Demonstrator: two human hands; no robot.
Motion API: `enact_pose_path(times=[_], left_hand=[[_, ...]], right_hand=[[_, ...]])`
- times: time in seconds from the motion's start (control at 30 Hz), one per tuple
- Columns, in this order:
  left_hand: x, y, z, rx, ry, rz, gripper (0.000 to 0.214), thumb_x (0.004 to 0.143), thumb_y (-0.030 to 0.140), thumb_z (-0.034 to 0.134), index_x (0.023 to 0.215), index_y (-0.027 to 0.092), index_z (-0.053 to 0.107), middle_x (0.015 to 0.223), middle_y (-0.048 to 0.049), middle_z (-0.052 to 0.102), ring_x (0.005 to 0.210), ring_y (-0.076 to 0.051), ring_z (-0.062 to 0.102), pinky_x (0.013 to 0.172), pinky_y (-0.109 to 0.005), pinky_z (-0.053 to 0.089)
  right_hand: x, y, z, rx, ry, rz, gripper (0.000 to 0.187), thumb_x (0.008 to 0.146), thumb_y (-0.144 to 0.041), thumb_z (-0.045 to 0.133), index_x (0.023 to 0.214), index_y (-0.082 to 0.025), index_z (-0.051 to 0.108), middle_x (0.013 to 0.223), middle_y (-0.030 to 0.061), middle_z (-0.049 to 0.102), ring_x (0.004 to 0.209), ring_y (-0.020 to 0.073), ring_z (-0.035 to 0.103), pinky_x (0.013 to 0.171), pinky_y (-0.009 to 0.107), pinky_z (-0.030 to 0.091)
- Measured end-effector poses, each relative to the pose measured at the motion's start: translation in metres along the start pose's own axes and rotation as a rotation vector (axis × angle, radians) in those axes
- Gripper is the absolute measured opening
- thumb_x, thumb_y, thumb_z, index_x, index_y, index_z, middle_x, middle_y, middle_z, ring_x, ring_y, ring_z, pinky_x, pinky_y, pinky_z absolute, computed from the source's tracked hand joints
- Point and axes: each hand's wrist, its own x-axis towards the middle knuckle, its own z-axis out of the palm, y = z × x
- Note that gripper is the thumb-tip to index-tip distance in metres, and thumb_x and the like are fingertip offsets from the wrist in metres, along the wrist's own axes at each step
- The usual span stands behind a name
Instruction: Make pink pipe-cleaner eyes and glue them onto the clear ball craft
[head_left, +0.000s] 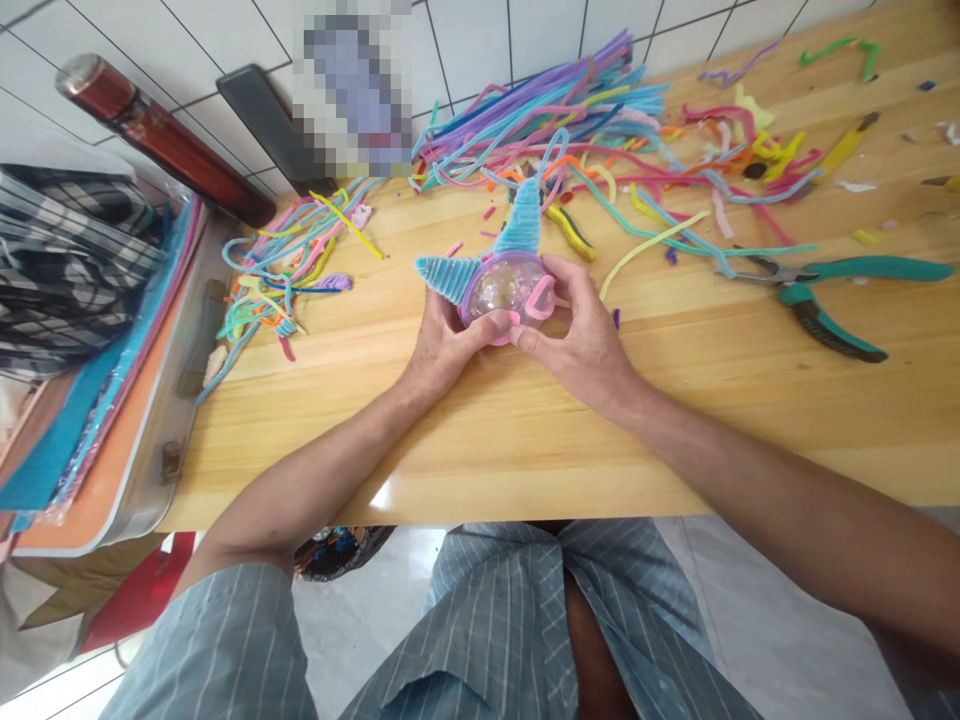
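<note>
A small clear ball (504, 287) wrapped in purple and pink pipe cleaner sits on the wooden table (525, 440). Two blue pipe-cleaner cones stick out of it, one pointing left (444, 275), one pointing up (525, 215). My left hand (444, 345) cups the ball from the left and below. My right hand (577, 325) grips it from the right, thumb and fingers pinching a pink pipe-cleaner loop (538, 298) on its side.
Loose pipe cleaners in many colours lie in piles at the back (555, 110) and left (289, 265). Green-handled pliers (825, 285) lie to the right. A red cylinder (161, 135), a dark phone-like slab (266, 120), and a case with sheets (112, 400) stand left.
</note>
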Motion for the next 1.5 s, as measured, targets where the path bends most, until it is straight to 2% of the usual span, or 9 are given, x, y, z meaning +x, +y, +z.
enact_pose_path(times=[0.6, 0.87, 1.1, 1.3, 1.5], left_hand=[[0.001, 0.0, -0.004, 0.02, -0.036, 0.008, 0.121, 0.086, 0.086, 0.082, 0.179, 0.039, 0.019, 0.157, -0.0122, 0.068, 0.152, -0.038, 0.064, 0.133, -0.061, 0.049], [0.0, 0.0, -0.005, -0.049, -0.017, -0.026, 0.117, 0.085, 0.08, 0.086, 0.177, 0.039, 0.027, 0.161, -0.0118, 0.066, 0.154, -0.039, 0.062, 0.134, -0.061, 0.049], [0.001, -0.001, -0.005, -0.036, -0.032, -0.026, 0.119, 0.084, 0.08, 0.087, 0.178, 0.039, 0.025, 0.159, -0.0118, 0.067, 0.152, -0.038, 0.063, 0.133, -0.059, 0.05], [-0.002, 0.009, 0.003, -0.076, 0.032, -0.04, 0.118, 0.078, 0.077, 0.092, 0.172, 0.035, 0.035, 0.15, -0.0112, 0.07, 0.145, -0.036, 0.066, 0.131, -0.056, 0.05], [-0.008, 0.022, 0.009, -0.13, 0.047, -0.102, 0.1, 0.08, 0.074, 0.091, 0.158, 0.027, 0.051, 0.14, -0.0113, 0.074, 0.134, -0.033, 0.07, 0.123, -0.053, 0.056]], right_hand=[[0.001, 0.0, 0.003, -0.024, 0.018, -0.014, 0.085, 0.086, -0.062, 0.095, 0.158, -0.036, 0.057, 0.162, 0.0113, 0.065, 0.148, 0.0372, 0.067, 0.123, 0.064, 0.062], [0.001, 0.001, 0.003, -0.028, 0.031, -0.018, 0.081, 0.087, -0.062, 0.093, 0.155, -0.035, 0.058, 0.16, 0.0116, 0.066, 0.147, 0.0362, 0.067, 0.126, 0.064, 0.06], [0.0, 0.0, 0.003, -0.025, 0.023, -0.032, 0.081, 0.089, -0.062, 0.092, 0.157, -0.035, 0.057, 0.158, 0.0123, 0.065, 0.145, 0.0365, 0.068, 0.125, 0.062, 0.061], [-0.001, 0.002, 0.002, -0.043, 0.022, -0.038, 0.082, 0.089, -0.062, 0.091, 0.158, -0.034, 0.057, 0.159, 0.0118, 0.065, 0.145, 0.035, 0.068, 0.123, 0.059, 0.062], [-0.003, -0.001, 0.001, -0.074, 0.044, -0.087, 0.076, 0.091, -0.058, 0.088, 0.155, -0.031, 0.057, 0.152, 0.013, 0.068, 0.14, 0.0338, 0.068, 0.122, 0.057, 0.06]])
